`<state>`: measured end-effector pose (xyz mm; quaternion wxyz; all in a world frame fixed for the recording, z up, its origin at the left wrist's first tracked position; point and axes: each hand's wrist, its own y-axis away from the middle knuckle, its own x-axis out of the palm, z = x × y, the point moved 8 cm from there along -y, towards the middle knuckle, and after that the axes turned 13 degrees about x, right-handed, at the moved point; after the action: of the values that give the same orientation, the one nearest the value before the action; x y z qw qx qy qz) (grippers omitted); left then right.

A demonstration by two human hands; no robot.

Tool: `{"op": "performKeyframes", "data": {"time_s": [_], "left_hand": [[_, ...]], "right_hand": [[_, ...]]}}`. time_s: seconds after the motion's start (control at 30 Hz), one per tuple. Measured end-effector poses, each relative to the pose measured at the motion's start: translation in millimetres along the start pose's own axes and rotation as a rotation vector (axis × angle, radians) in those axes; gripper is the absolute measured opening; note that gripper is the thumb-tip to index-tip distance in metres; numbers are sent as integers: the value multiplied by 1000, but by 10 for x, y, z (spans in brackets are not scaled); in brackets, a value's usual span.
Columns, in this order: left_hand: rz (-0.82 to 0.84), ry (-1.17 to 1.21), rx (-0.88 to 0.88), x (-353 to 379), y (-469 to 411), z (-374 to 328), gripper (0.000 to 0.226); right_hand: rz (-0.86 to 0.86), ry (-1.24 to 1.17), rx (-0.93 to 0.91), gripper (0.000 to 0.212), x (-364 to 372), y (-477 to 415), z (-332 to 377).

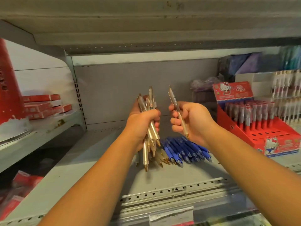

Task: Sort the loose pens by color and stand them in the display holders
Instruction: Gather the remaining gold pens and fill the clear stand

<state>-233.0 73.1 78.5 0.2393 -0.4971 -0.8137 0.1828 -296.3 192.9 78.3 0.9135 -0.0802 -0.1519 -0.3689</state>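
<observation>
My left hand [143, 123] grips a bundle of several gold pens [150, 132] upright, tips down, above the shelf. A single gold pen [176, 110] is pinched in my right hand [190, 121], a hand's width to the right of the bundle. Below both hands, several blue pens [187, 150] lie side by side on the grey shelf [101, 160], with a few more gold pens [162, 158] lying loose at their left. A red display holder [260, 128] at the right holds rows of standing red pens and has open holes along its front.
Red flat boxes [44, 106] are stacked on a side shelf at the left. White-capped pens [286, 88] stand in a rack at the far right behind the red holder. The upper shelf hangs low overhead. A perforated rail [171, 191] runs along the shelf's front edge.
</observation>
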Motion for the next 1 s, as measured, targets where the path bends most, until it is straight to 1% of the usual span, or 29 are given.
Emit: {"op": "performKeyframes", "data": {"time_s": [0.03, 0.1, 0.13, 0.2, 0.23, 0.37, 0.47, 0.6, 0.73, 0.93, 1.0], "left_hand": [[36, 37, 34, 114, 35, -54, 40], [117, 116, 57, 353, 112, -107, 39], [159, 147, 63, 475, 158, -124, 38], [241, 195, 74, 734, 263, -139, 34], [280, 220, 77, 869, 318, -146, 33], [402, 329, 87, 1433, 549, -177, 38], [464, 355, 108, 1865, 732, -183, 32], [459, 351, 127, 2409, 912, -115, 32], [443, 369, 90, 2967, 1069, -25, 31], [408, 333, 69, 3718, 1260, 203, 30], [413, 310, 60, 3916, 1271, 300, 34]], "right_hand": [[4, -10, -24, 34, -13, 102, 31], [-12, -31, -61, 22, -66, 296, 92], [-29, -52, -73, 19, -115, 393, 116], [-77, -93, -97, 37, -284, 597, 153], [-110, -98, -116, 41, -392, 707, 182], [-236, -78, -197, 32, -866, 1207, 322], [-282, -101, -255, 24, -1222, 1574, 441], [-319, -122, -303, 23, -1736, 2017, 611], [-301, -134, -313, 20, -2283, 2369, 791], [-338, -29, -304, 20, -3081, 2675, 933], [-336, -13, -290, 21, -3279, 2697, 961]]}}
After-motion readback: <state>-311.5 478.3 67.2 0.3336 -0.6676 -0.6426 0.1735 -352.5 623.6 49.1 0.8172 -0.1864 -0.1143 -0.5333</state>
